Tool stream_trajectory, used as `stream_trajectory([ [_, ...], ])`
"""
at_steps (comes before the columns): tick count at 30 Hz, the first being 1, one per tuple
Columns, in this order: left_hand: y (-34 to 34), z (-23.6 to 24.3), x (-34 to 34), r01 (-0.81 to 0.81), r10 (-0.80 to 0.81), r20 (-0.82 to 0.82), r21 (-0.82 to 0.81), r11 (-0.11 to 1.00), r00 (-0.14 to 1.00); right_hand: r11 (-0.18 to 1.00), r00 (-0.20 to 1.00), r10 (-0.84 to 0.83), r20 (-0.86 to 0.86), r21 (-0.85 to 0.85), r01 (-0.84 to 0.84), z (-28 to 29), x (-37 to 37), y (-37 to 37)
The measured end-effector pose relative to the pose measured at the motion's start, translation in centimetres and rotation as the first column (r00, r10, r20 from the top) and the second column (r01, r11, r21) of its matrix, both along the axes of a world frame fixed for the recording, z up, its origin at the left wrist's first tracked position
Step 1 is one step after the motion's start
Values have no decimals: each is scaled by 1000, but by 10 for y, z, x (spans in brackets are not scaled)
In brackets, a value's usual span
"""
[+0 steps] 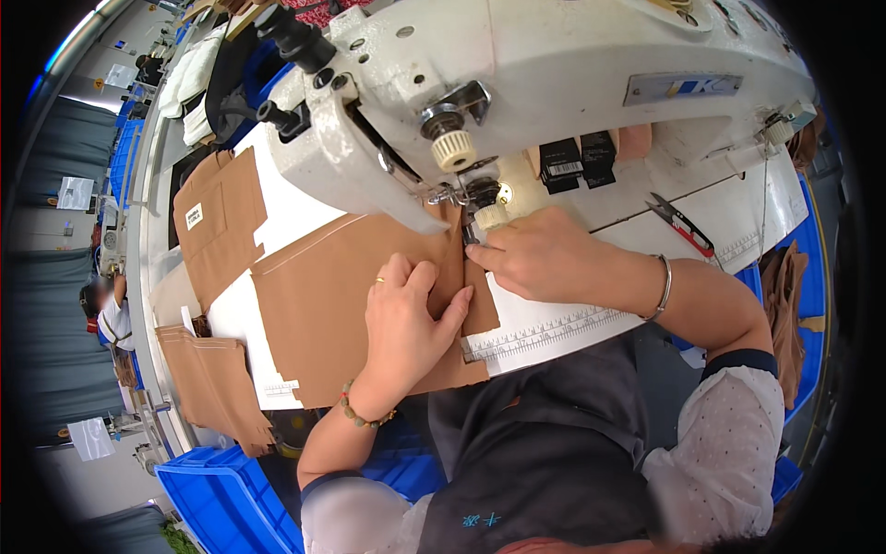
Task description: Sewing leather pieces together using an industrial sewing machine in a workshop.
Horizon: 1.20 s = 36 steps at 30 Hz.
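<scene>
I rest my unclenched left hand on one large brown cloth panel; my right hand curls, grip unclear.

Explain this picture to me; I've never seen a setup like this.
There is no robot here. This single view comes from a wide fisheye camera on a person's head, looking down, so straight edges look bent. The hands are the wearer's own, and bare. The big white machine is a sewing machine. Below it, a sheet of brown cloth lies on a white worktop with ruler markings. The left hand rests on the cloth; the right hand is beside the needle area, though whether its fingers pinch the cloth is unclear. More brown pieces lie to the left, while black tags and small snips lie to the right.
</scene>
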<state>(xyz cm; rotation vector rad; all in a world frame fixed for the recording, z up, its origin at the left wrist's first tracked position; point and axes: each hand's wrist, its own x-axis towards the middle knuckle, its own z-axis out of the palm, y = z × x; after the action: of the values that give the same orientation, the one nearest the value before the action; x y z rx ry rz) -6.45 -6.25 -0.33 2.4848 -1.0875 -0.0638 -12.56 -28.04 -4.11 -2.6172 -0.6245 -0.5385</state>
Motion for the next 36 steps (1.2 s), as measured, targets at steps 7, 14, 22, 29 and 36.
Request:
stream_trajectory([
  [7,-6,20,3,99,-100,123,14,995,987,999,999,-30,21,27,29,-2,-1,1],
  [14,-2,6,-1,130,-154,186,134,982,970,999,999,-24,36,42,22,1,-1,1],
  [22,-9,8,1,195,-206,217,71,978,954,1000,1000,-16,19,4,16,1,-1,-2],
  [29,-10,-4,8,247,-235,220,-25,969,947,999,999,-16,28,31,15,2,-2,0],
  [36,-11,-3,9,236,-222,181,-59,970,958,1000,1000,-4,-1,23,4,2,-1,-1],
])
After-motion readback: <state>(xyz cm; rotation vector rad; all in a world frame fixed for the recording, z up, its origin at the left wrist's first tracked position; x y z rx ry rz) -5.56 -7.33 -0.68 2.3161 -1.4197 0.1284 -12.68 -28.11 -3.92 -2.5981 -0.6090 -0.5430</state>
